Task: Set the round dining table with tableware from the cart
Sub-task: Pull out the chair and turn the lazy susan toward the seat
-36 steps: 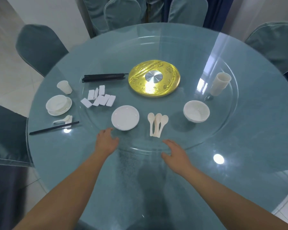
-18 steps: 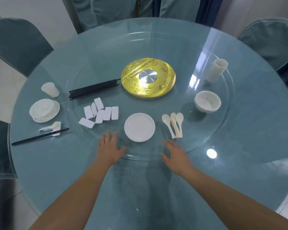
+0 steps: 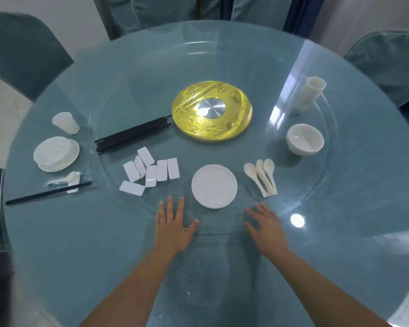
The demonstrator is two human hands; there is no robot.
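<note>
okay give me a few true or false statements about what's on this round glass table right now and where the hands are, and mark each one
1. Both hands lie flat on the glass and hold nothing. True: the left hand and right hand rest with fingers spread.
2. The white plate sits between the chopstick rests and the spoons. True.
3. The stack of cups lies tipped over beside the spoons. False: it stands apart from them, beyond the white bowl.
4. The bundle of black chopsticks rests across the gold centrepiece. False: it lies beside it, at most touching its edge.
5. A place setting is already laid at the left. True: bowl on plate, cup, spoon, chopsticks.
</note>
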